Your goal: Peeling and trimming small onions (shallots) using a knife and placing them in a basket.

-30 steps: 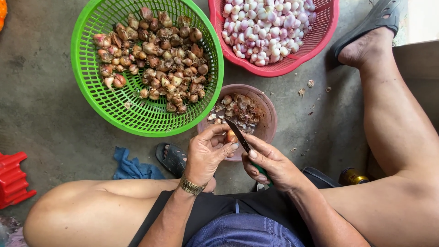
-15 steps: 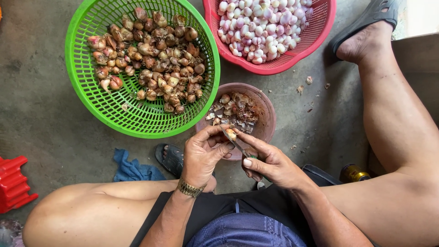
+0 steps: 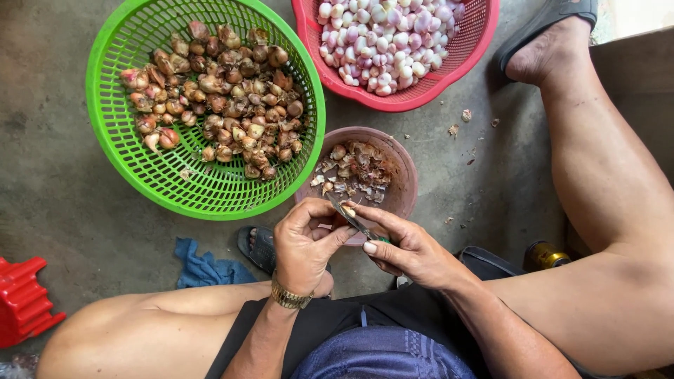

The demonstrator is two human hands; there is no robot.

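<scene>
My left hand [image 3: 305,242] is curled around a small shallot [image 3: 349,210], pinched at the fingertips. My right hand [image 3: 407,245] grips a small knife [image 3: 349,217] whose blade lies against that shallot. Both hands hover over the near rim of a brownish-pink bowl [image 3: 404,175] with peels and trimmings in it. A gold watch sits on my left wrist. A green basket [image 3: 119,161] to the upper left holds several unpeeled shallots. A red basket [image 3: 477,42] at the top holds several peeled, pale pink shallots.
I sit low on a concrete floor, knees spread to either side. A blue rag [image 3: 203,268] and a dark sandal [image 3: 258,247] lie by my left thigh. A red plastic object [image 3: 24,298] stands at the far left. My right foot in a sandal [image 3: 547,35] rests at top right.
Both hands have drawn slightly nearer to me, off the bowl's middle to its near rim. The knife blade has shifted along the shallot.
</scene>
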